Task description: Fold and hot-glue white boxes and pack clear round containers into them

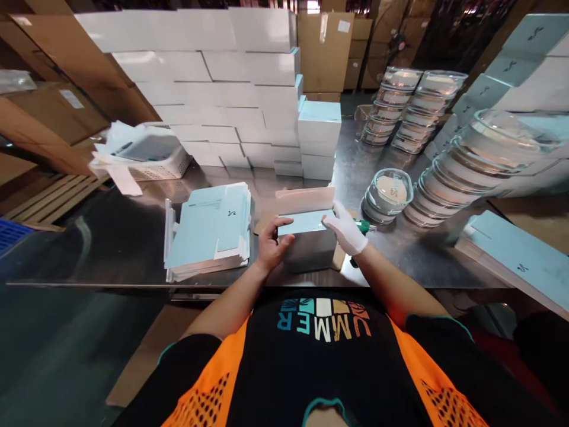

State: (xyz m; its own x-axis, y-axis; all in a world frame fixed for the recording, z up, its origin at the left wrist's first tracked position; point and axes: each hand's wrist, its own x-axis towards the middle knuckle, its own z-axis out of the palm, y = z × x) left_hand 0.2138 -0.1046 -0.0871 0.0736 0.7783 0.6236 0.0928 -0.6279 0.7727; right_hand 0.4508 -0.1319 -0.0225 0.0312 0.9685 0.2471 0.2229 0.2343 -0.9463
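A small white box [307,244] with a pale blue top and an upright open flap stands on the steel table [111,237] just in front of me. My left hand [272,242], bare, grips the box's left side with the thumb on its top. My right hand [345,228], in a white glove, presses on the box's right top edge. A green-handled tool [365,226] lies just beyond the right hand. A pile of flat pale blue box blanks [212,228] lies to the left of the box.
A wall of stacked white and blue boxes [231,89] rises at the back. Stacks of glass bowls [448,172] stand on the right, one bowl [391,193] alone. A white basket [149,154] sits at left. Flat blue boxes [515,255] lie at right. Brown cartons surround the table.
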